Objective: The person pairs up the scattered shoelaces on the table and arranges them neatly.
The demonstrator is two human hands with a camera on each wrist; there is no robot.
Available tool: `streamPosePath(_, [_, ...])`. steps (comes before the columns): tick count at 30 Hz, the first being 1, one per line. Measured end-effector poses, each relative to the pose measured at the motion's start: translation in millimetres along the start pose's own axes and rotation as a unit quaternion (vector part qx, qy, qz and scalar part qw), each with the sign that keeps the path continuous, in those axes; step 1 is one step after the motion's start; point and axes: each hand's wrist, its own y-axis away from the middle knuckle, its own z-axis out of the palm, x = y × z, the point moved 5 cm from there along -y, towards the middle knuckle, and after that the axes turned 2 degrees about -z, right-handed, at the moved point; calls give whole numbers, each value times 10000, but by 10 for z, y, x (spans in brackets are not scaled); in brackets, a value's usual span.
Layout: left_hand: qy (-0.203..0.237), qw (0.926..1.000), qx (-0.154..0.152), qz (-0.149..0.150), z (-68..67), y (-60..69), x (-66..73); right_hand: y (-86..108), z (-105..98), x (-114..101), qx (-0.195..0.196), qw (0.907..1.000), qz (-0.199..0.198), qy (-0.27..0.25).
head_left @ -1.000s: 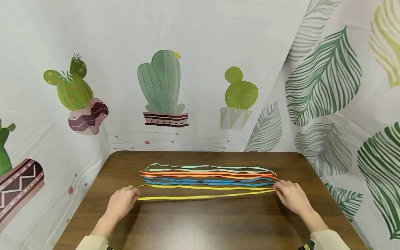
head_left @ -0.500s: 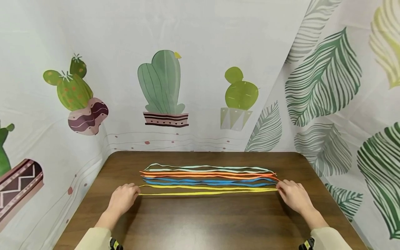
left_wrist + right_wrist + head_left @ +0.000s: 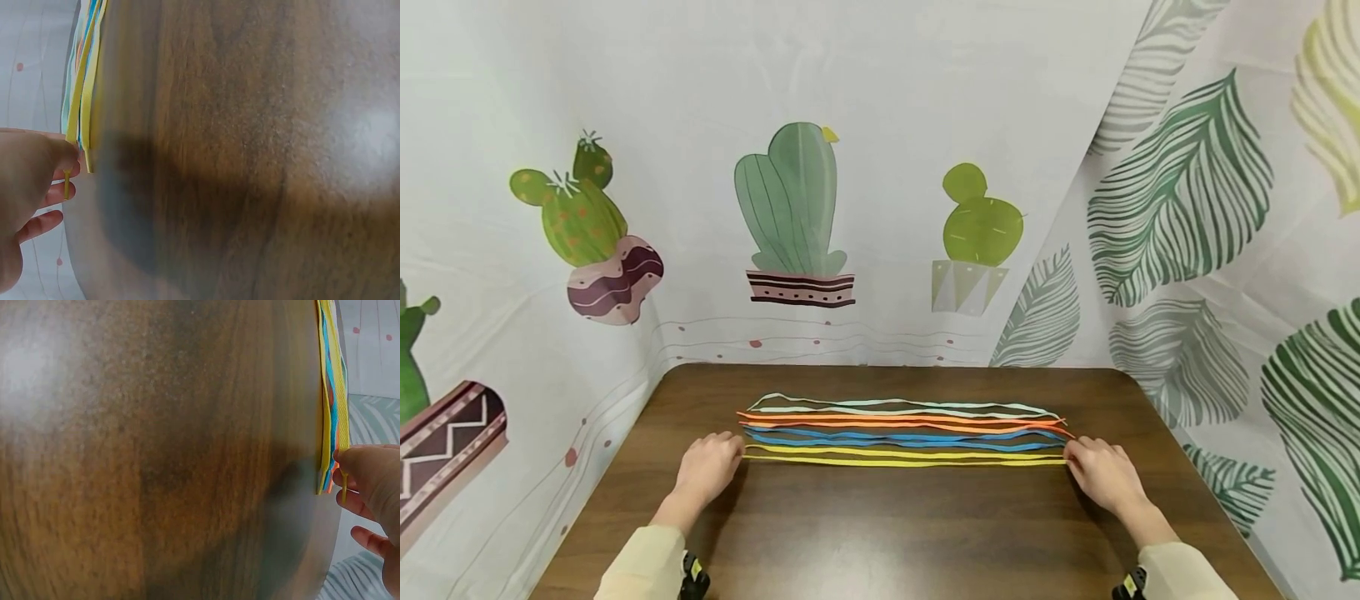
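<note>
A yellow shoelace (image 3: 895,464) stretches straight across between my two hands. My left hand (image 3: 709,468) pinches its left end; in the left wrist view the narrow tip (image 3: 67,186) sticks out below thumb and finger. At the other end, my right hand (image 3: 1103,473) pinches the lace, its thin tip (image 3: 344,486) showing under the fingers in the right wrist view. Just behind it, a second yellow shoelace (image 3: 880,452) lies nearly parallel on the table. Blue shoelaces (image 3: 887,437), orange shoelaces (image 3: 880,417) and pale mint shoelaces (image 3: 880,403) lie farther back in rows.
The brown wooden table (image 3: 865,517) has rounded far corners. Behind it hangs a white cloth (image 3: 880,125) printed with cacti and leaves. Dark wrist devices (image 3: 695,575) sit at both sleeves.
The held yellow shoelace has moved away from me, closer to the other yellow one. My left hand went forward and a little right; the right hand shifted only slightly.
</note>
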Motion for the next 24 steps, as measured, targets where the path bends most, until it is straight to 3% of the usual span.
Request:
streamPosePath(11, [38, 9989, -406, -217, 135, -45, -43, 3, 90, -20, -192, 9998, 45, 92])
streamPosePath(24, [-7, 9983, -471, -347, 143, -27, -41, 1, 117, -28, -345, 9992, 0, 177])
